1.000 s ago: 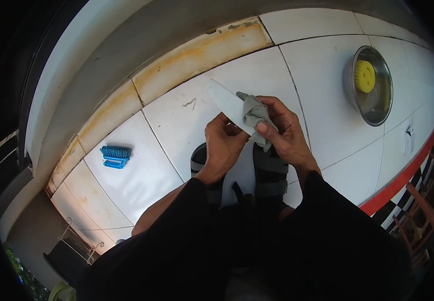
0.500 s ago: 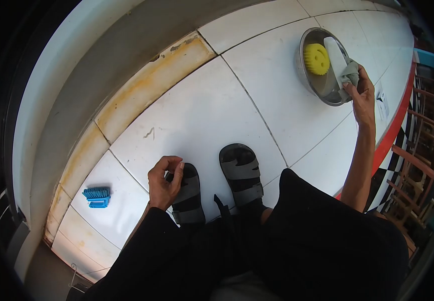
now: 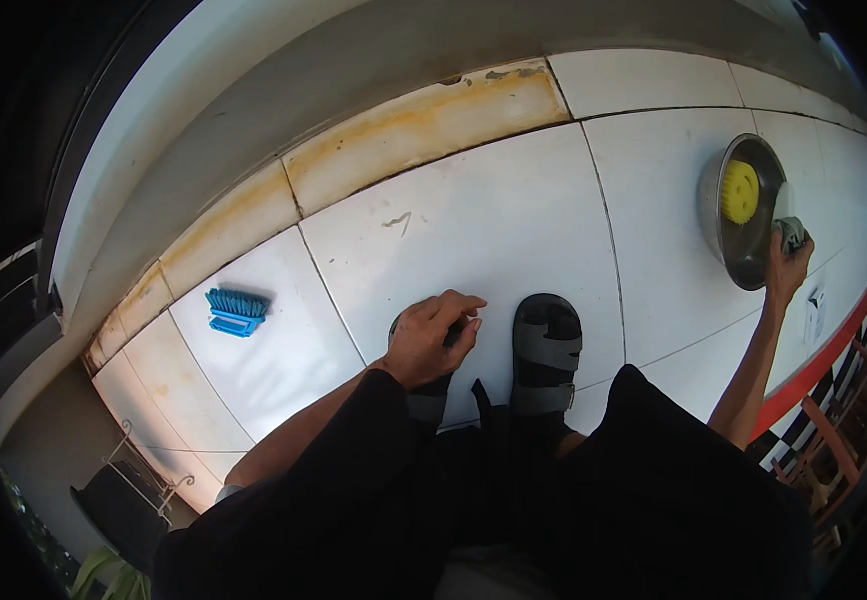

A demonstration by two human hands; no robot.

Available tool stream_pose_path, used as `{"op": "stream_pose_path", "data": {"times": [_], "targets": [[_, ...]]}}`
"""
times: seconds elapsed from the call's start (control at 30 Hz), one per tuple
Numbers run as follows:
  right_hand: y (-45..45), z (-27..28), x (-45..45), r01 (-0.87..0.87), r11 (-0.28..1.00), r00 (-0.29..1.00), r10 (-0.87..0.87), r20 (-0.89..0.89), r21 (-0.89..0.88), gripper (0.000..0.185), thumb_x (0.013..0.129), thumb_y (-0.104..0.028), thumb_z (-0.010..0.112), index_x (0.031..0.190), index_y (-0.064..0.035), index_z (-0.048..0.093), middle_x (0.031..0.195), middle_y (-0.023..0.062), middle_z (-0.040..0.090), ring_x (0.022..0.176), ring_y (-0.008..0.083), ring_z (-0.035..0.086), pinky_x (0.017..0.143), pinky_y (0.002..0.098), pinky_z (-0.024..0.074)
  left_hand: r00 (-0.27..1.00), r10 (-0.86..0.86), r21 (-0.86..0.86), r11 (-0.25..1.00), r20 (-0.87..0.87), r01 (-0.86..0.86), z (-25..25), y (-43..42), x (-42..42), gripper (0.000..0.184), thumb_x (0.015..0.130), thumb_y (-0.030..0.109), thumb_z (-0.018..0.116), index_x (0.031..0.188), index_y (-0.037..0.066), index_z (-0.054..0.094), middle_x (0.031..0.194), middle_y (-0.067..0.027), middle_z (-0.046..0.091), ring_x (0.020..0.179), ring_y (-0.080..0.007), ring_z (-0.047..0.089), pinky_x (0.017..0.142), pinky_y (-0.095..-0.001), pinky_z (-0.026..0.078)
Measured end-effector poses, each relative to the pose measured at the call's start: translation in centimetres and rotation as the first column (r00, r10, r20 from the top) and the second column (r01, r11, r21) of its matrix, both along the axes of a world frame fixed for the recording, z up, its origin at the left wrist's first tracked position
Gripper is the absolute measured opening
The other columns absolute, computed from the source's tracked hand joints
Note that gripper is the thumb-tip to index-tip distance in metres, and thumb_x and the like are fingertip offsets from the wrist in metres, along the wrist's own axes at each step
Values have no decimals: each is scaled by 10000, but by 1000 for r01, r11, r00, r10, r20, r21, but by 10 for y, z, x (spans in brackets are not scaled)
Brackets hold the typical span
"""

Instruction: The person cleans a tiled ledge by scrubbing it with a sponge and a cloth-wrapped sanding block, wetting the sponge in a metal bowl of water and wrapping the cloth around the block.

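Observation:
At the right, my right hand is closed on a crumpled grey-green cloth at the near rim of a metal basin. Inside the basin lies a round yellow scrubber with bristles. A white object beside the cloth is mostly hidden by the rim. My left hand hovers over my left sandal, its fingers loosely bent, thumb apart, and nothing in them. Farther left, a blue scrubbing brush rests on the white tiles, away from both hands.
White floor tiles run up to a yellow-stained border along a grey wall. My right sandal is on the tiles. A red edge and wooden furniture lie at the right. A dark metal rack stands lower left.
The view has turned, shifting the floor, basin and brush. My left hand has moved inward across my left sandal. The cloth is more bunched in my right hand, and less of the white object shows.

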State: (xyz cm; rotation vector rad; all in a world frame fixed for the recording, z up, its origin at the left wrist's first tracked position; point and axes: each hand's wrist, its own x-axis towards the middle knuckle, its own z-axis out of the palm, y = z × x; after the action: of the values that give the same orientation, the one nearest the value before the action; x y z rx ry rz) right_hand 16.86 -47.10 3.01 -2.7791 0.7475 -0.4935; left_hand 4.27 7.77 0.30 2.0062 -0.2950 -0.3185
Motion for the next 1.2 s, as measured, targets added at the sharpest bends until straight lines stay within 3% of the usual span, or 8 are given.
{"op": "stream_pose_path", "data": {"times": [0.17, 0.37, 0.4, 0.47, 0.57, 0.63, 0.9, 1.2], "targets": [[-46, -29, 17, 30, 985, 941, 29, -337, 167, 741, 853, -458, 651, 1348, 55, 446, 1223, 294, 614, 1135, 388, 618, 996, 429, 453, 973, -176, 108, 981, 150, 161, -4, 2, 4, 219, 839, 24, 678, 1046, 82, 634, 904, -39, 661, 718, -206, 647, 667, -325, 521], [-58, -58, 31, -203, 975, 903, 150, -404, -92, 677, 898, -351, 613, 1370, 89, 408, 1263, 280, 585, 1122, 357, 622, 971, 411, 471, 968, -215, 123, 972, 128, 199, -9, -3, 5, 232, 843, 46, 683, 1062, 97, 625, 889, -28, 643, 747, -196, 644, 715, -339, 522], [-62, -50, 28, -53, 964, 909, 156, -387, 262, 647, 896, -305, 622, 1369, 86, 418, 1255, 248, 591, 1109, 334, 624, 958, 398, 480, 972, -203, 124, 974, 122, 188, -9, -2, 4, 232, 843, 46, 683, 1062, 97, 625, 889, -28, 643, 747, -196, 644, 715, -339, 522], [-72, -35, 25, 247, 567, 916, 128, -380, 786, 574, 883, -191, 648, 1361, 63, 457, 1228, 162, 602, 1071, 268, 623, 936, 365, 491, 988, -124, 77, 990, 91, 117, -9, 0, 2, 225, 852, 43, 673, 1067, 90, 623, 882, -31, 637, 756, -198, 648, 731, -342, 530], [-75, -27, 18, 299, 489, 921, 76, -382, 819, 561, 885, -203, 653, 1352, 53, 477, 1223, 161, 606, 1062, 249, 618, 935, 352, 484, 993, -101, 57, 994, 62, 98, -7, 1, 1, 223, 857, 37, 664, 1070, 85, 622, 887, -33, 638, 762, -199, 653, 746, -343, 538], [-69, -28, 10, 99, 716, 944, 153, -293, 691, 572, 892, -233, 668, 1352, 49, 479, 1218, 155, 608, 1061, 244, 613, 930, 345, 481, 993, -102, 57, 993, 54, 99, -7, 1, 0, 226, 856, 32, 662, 1072, 86, 623, 887, -32, 638, 771, -193, 657, 749, -338, 539], [31, -22, -3, 138, 681, 961, 82, -262, 719, 650, 924, -264, 667, 1437, 31, 399, 1317, 178, 552, 1171, 254, 548, 1003, 336, 422, 997, -74, -35, 997, 17, 75, 4, -5, 23, 241, 842, -3, 654, 1072, 65, 627, 882, -50, 649, 784, -189, 671, 710, -316, 552], [150, -9, -30, 84, 532, 981, 106, -164, 843, 692, 918, -263, 667, 1440, 60, 347, 1320, 232, 528, 1170, 264, 557, 977, 338, 456, 916, -127, -175, 963, 380, 206, 23, -67, 106, 261, 802, -58, 669, 1051, 10, 633, 905, -119, 673, 798, -249, 673, 703, -332, 544]]}}
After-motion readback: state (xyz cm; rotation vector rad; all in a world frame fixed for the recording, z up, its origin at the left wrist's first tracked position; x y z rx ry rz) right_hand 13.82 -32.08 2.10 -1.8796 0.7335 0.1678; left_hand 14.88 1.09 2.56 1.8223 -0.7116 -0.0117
